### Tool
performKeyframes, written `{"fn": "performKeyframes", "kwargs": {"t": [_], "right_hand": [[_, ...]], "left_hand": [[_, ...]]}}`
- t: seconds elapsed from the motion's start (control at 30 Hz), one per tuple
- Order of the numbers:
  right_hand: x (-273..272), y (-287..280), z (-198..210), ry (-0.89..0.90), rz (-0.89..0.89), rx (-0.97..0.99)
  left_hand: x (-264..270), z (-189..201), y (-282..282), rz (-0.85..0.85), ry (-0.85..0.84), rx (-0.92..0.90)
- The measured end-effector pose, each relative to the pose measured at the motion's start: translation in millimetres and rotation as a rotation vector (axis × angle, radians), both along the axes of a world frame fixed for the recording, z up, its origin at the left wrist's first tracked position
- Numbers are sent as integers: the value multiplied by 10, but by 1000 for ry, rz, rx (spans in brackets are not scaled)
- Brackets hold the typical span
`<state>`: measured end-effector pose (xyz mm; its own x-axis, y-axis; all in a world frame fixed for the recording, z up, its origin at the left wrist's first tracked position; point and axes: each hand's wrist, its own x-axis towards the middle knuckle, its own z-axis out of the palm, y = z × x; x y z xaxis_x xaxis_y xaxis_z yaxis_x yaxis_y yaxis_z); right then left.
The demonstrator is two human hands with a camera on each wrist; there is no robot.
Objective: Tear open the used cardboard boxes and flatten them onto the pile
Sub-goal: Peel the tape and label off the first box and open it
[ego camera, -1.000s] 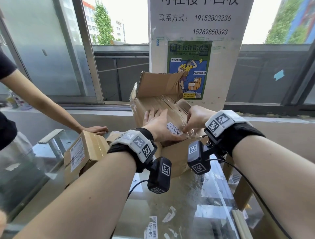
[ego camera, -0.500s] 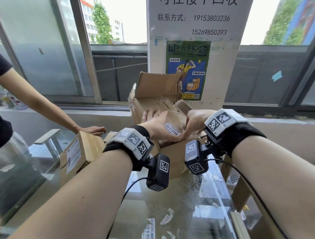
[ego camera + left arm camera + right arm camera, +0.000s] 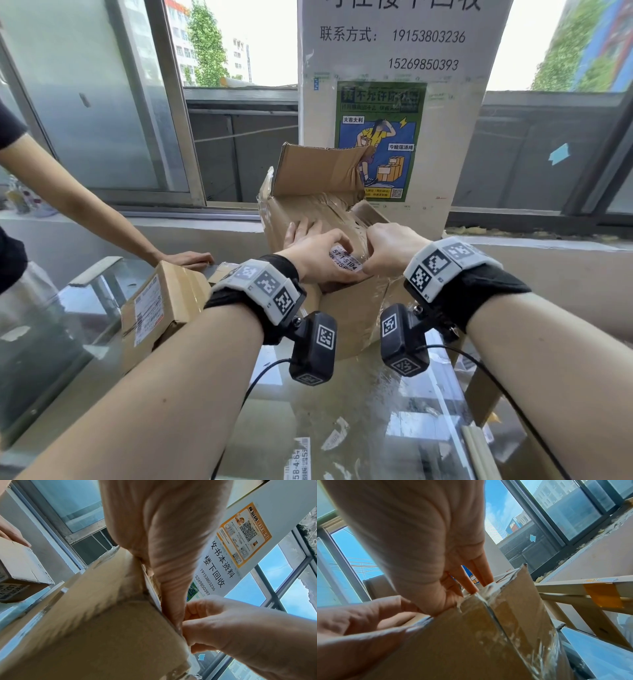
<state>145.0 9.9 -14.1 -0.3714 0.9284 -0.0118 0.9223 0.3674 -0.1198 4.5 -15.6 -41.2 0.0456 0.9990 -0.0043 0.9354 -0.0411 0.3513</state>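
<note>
A large worn cardboard box [image 3: 318, 205], wrapped in clear tape, stands on the glass table with one top flap up. My left hand [image 3: 318, 245] presses flat on its near top face, fingers straight, thumb beside a white label [image 3: 346, 262]. My right hand [image 3: 369, 265] pinches the clear tape [image 3: 488, 596] at the box's near edge, right next to that label. The left wrist view shows the box wall [image 3: 102, 628] and my right hand [image 3: 211, 626], curled at the edge. In the right wrist view my right fingers [image 3: 471, 574] reach onto the taped corner.
A smaller sealed box [image 3: 161, 308] with a shipping label lies at the left, with another person's hand [image 3: 188, 257] behind it. The glass table [image 3: 342, 428] carries sticker scraps. A pillar with a green poster [image 3: 380, 137] stands behind. A wooden frame [image 3: 479, 394] stands to the right.
My right hand has closed in a little on the tape beside the label. My left hand stays pressed on the box. The box has barely moved.
</note>
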Motion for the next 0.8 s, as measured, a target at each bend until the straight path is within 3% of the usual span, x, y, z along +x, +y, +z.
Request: {"fn": "performKeyframes", "kwargs": {"t": [0.33, 0.6, 0.8], "right_hand": [[9, 147, -79, 115, -91, 30], [82, 194, 37, 240, -93, -170], [107, 284, 82, 184, -43, -344]], "left_hand": [[13, -5, 13, -5, -11, -7], [-24, -8, -10, -64, -4, -28], [-28, -7, 7, -82, 31, -43]]}}
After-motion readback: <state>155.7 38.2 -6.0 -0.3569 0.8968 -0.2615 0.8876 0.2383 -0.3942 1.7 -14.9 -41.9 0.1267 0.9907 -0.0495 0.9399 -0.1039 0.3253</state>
